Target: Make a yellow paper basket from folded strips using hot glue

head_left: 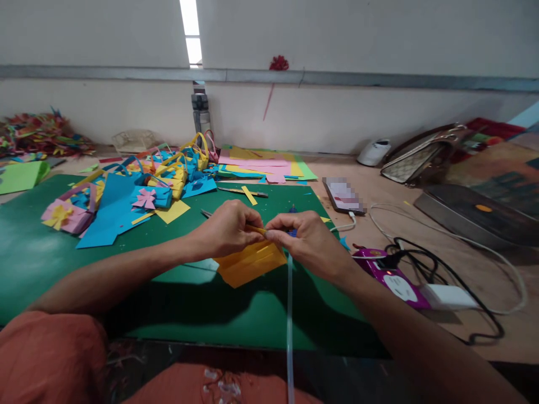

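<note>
My left hand [231,229] and my right hand [309,241] meet above the green mat [177,308], both closed. Between them they pinch the upper edge of an orange-yellow sheet of paper [250,265], which hangs below the fingers with crease lines across it. A blue tool [293,231], perhaps a glue gun, is mostly hidden behind my right hand. From there a long translucent stick [289,320] runs toward my lap. Left of my hands lie a yellow paper piece [174,211] and a large blue paper sheet [113,210].
Small paper baskets [71,213] stand at left, with a colored paper stack [269,163] behind. Scissors [242,192] lie on the mat. To the right are a phone [343,195], a purple power strip [391,278] with tangled cables, and a handbag [425,157].
</note>
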A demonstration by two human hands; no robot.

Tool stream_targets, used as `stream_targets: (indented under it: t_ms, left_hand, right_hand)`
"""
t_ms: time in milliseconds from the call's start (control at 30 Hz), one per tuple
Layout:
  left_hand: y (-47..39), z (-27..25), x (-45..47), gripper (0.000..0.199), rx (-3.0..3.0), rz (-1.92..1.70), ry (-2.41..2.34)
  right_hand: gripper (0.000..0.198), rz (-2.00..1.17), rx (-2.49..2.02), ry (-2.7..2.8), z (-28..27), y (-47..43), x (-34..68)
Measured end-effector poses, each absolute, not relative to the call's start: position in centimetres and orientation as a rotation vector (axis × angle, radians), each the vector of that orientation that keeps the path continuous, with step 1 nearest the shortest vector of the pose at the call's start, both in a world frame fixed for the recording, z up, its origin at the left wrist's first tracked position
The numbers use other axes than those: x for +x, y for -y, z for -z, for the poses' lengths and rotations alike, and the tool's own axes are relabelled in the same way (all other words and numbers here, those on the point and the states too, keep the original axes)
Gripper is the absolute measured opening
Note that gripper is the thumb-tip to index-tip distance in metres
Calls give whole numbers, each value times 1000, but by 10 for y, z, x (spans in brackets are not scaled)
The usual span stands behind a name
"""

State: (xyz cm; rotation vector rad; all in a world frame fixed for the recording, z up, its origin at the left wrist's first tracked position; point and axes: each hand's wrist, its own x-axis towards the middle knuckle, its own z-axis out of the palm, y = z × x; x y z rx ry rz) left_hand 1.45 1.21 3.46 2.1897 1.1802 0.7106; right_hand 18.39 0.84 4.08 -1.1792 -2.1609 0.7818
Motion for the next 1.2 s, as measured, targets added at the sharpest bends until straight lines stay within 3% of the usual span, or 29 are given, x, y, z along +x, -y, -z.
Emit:
stream_targets:
  t_ms: [300, 533, 667, 933, 1000, 1200]
  left_hand:
    - [-10, -30, 16, 12, 2325, -706, -1239]
    - [-14, -38, 9, 12, 2328, -700, -1165]
    - [-22, -51, -2, 23, 2278, -661, -1110]
    - [-39, -50, -13, 26, 2063, -854, -1069]
    - [-35, -48, -11, 25, 2207, -946, -1121]
    - [-13, -38, 1, 23, 3031, -1456, -1098]
  right_hand:
    - [14, -716, -1178, 2228, -38, -10, 183]
    - [16, -494, -1168, 2178, -34, -8, 182]
    - [16, -562, -1222, 2132, -36, -13, 186]
    - [18, -608, -1303, 2137, -42, -23, 195]
    - [17, -484, -1263, 2149, -40, -21, 195]
    - [15, 383, -898, 2117, -34, -6, 193]
